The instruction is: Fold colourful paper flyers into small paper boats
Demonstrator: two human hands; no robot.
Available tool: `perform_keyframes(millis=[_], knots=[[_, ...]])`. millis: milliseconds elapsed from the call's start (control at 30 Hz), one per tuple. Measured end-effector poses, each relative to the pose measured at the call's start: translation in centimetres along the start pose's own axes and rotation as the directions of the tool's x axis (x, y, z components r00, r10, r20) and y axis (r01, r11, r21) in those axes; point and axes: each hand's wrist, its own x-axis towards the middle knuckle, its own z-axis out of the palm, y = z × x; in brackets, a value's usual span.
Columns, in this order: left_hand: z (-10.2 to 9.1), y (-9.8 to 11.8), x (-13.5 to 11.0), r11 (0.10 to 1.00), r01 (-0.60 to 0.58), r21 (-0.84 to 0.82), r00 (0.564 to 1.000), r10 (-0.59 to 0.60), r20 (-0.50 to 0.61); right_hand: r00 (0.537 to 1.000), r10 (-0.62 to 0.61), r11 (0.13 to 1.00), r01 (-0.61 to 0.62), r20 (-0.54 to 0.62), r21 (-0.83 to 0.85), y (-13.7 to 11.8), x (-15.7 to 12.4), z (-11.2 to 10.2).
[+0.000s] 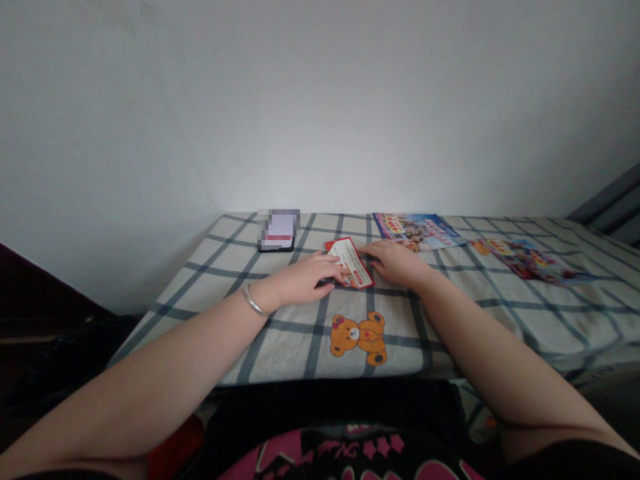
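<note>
A small red-edged card with a pale printed face lies slanted on the checked tablecloth. Across its left side rests my left hand, fingers stretched out and lying flat, with a silver bangle on the wrist. My right hand is palm down on the cloth, its fingertips beside the card's right edge; whether they touch it I cannot tell. Its fingers are extended and slightly bent, with nothing visible in them. Just beyond that hand lies a colourful printed leaflet.
A phone, its screen blurred out, lies at the back left of the tablecloth. Another colourful leaflet is on the right. A bear picture decorates the cloth near the front edge. Behind the table rises a white wall.
</note>
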Motion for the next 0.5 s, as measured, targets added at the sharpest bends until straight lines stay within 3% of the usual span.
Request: perform_keyframes(millis=[167, 333, 500], knots=[[0.74, 0.12, -0.17, 0.999, 0.031, 0.037, 0.998, -0.029, -0.057, 1.000, -0.015, 0.998, 0.016, -0.012, 0.055, 0.20, 0.08, 0.32], [0.68, 0.39, 0.00, 0.967, 0.047, 0.252, 0.998, -0.033, -0.059, 0.999, -0.011, 0.996, 0.014, -0.035, 0.091, -0.05, 0.04, 0.24], [0.39, 0.59, 0.26, 0.939, -0.028, 0.343, 0.998, 0.044, -0.037, 0.997, -0.045, 0.989, 0.052, -0.055, 0.136, -0.33, 0.10, 0.35]])
